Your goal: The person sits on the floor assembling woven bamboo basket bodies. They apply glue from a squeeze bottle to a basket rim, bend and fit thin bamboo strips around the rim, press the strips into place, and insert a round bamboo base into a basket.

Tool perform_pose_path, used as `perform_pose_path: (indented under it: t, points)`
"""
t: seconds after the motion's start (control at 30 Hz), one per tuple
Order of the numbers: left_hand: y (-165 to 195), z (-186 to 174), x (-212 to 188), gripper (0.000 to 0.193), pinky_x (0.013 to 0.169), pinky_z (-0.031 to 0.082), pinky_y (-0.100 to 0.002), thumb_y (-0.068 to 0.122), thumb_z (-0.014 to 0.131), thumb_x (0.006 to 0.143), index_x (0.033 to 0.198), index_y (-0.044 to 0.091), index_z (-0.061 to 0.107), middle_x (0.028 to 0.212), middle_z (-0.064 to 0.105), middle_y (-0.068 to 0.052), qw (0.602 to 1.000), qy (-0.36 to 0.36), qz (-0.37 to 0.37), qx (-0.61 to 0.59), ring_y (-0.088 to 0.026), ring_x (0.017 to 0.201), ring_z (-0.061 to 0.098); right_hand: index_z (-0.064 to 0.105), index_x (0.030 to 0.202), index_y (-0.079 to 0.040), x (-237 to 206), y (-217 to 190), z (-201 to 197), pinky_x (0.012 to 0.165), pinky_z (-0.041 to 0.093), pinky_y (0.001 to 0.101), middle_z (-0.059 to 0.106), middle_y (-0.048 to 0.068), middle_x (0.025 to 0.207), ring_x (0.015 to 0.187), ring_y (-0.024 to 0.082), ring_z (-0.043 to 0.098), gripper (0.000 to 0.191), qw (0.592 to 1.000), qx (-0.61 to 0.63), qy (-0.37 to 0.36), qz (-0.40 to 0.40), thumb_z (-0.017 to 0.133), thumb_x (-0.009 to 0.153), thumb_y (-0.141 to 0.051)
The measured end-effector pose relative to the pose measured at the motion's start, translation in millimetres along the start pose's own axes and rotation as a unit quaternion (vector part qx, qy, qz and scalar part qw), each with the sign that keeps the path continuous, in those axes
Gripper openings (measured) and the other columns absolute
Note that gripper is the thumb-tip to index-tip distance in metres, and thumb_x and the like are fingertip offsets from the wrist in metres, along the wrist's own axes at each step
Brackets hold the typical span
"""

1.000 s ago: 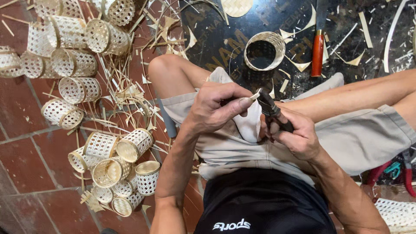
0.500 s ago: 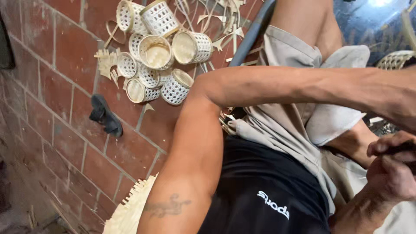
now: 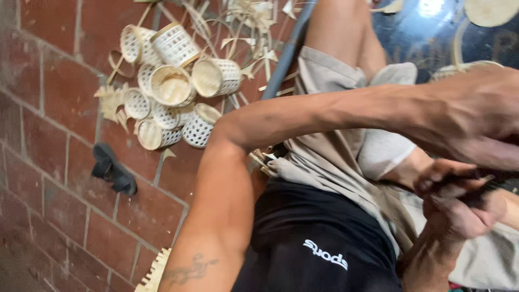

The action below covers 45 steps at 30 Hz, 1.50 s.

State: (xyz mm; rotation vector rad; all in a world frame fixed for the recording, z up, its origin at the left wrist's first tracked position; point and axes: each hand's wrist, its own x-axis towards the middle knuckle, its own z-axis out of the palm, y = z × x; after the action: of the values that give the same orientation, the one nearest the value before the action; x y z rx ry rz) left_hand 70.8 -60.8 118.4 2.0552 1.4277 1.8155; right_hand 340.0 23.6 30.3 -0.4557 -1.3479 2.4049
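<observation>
While clenched, right hand (image 3: 459, 203) grips dark handle (image 3: 489, 178).

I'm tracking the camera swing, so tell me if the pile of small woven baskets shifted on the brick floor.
No. The woven baskets lie in the same cluster on the same bricks of the brick floor; only the head camera turned.

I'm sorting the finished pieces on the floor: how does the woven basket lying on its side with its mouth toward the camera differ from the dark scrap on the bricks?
The woven basket is pale, round, hollow and latticed; the dark scrap is black, flat and crumpled. The basket lies in a cluster touching other baskets; the scrap lies alone. Both rest on the red brick floor, away from both hands.
</observation>
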Motion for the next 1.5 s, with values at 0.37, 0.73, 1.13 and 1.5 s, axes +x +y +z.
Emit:
perform_pose_path:
  t: [0.37,0.73,1.13,1.5]
  points:
    - [56.5,-55.5,-76.0,0.036,0.105,0.052,-0.040,0.028,0.057,0.109,0.127,-0.001,0.065,0.124,0.067,-0.018,0.678,0.530,-0.329,-0.388,-0.028,0.117,0.065,0.053,0.100,0.005,23.7,-30.1,74.4,0.068,0.057,0.0294,0.062,0.015,0.106,0.078,0.017,0.062,0.016,0.947,-0.188,0.072,-0.251,0.053,0.085,0.004]
    - [84.6,-120.8,-15.6,0.026,0.061,0.050,-0.021,0.012,0.060,0.111,0.133,-0.001,0.067,0.088,0.074,-0.005,0.818,0.359,-0.127,-0.432,-0.007,0.072,0.066,0.062,0.110,0.006,36.6,-43.5,73.4,0.097,0.050,0.0316,0.063,0.016,0.124,0.111,0.025,0.063,0.024,0.903,-0.417,0.009,-0.097,0.057,0.087,0.007]
    - [103.8,-33.0,27.0,0.017,0.073,0.055,-0.030,0.003,0.068,0.105,0.121,-0.001,0.068,0.096,0.072,-0.010,0.958,-0.026,-0.286,-0.010,-0.017,0.084,0.071,0.061,0.113,0.005,15.7,-107.9,90.3,0.094,0.052,0.0374,0.060,0.026,0.127,0.111,0.033,0.064,0.026,0.861,-0.467,-0.014,-0.201,0.063,0.087,0.008]
    - [101.9,-28.2,38.3,0.013,0.069,0.055,-0.032,0.006,0.069,0.102,0.115,0.000,0.069,0.093,0.072,-0.012,0.957,-0.073,-0.280,0.006,-0.021,0.078,0.072,0.051,0.089,0.000,13.3,-91.2,77.9,0.076,0.052,0.0351,0.062,0.018,0.105,0.084,0.027,0.062,0.014,0.855,-0.467,0.012,-0.225,0.057,0.081,0.010]
